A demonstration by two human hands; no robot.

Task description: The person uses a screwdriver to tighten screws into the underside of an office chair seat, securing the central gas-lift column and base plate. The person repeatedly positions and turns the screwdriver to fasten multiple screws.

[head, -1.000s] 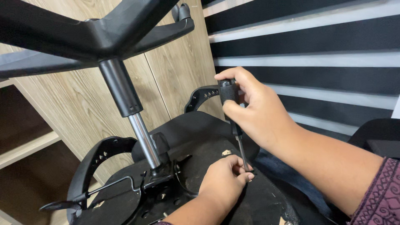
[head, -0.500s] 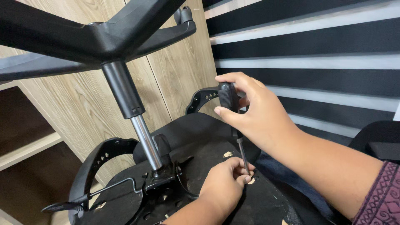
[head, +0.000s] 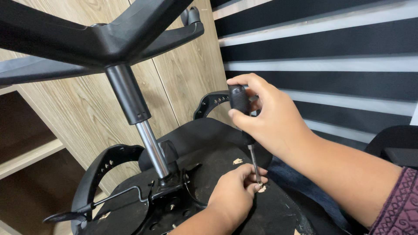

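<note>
While the screwdriver [head: 244, 117] is gripped by the right hand [head: 270, 115] and its tip is pinched steady by the left hand [head: 233, 193] on the upturned chair seat [head: 283, 211], the screw is judged not yet driven home.

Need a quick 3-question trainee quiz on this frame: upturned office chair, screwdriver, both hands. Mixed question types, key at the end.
1. True or false: the right hand grips the screwdriver by its black handle.
2. Where is the left hand? A) on the chrome column B) pinched around the screwdriver's shaft near the tip C) on the lever
3. Fill in: the screwdriver tip meets the underside of the chair ____.

Key
1. True
2. B
3. seat; the chrome column and chair base rise to its left.
</note>
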